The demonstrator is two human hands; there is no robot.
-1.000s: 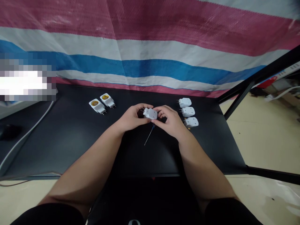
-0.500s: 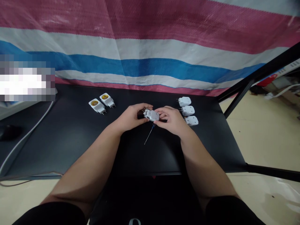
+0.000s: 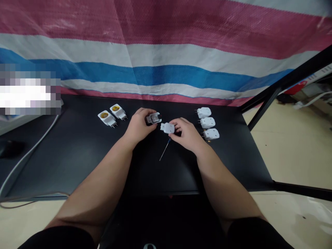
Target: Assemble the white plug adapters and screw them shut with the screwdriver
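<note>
My left hand point(image 3: 138, 126) grips an opened white plug housing point(image 3: 155, 118), its hollow inside with dark parts facing up. Just right of it, my right hand point(image 3: 188, 134) holds a flat white cover point(image 3: 169, 128) by its right end. The two pieces are apart. Below the cover a thin screwdriver point(image 3: 165, 149) lies on the black table, its blade pointing toward me. On the right several small brass pieces show around the nearest point(image 3: 211, 134) of three white plugs.
Two white plugs with round yellowish sockets point(image 3: 104, 116) lie at the left. The other right-hand plugs point(image 3: 208, 122) are in a column. A black mouse point(image 3: 10, 147) and white cable point(image 3: 33, 147) lie far left. A black metal frame point(image 3: 276, 91) stands right; a striped sheet point(image 3: 166, 74) hangs behind.
The white plug between my hands has come apart into two pieces. My left hand has moved left with the housing; my right hand has shifted slightly left with the cover.
</note>
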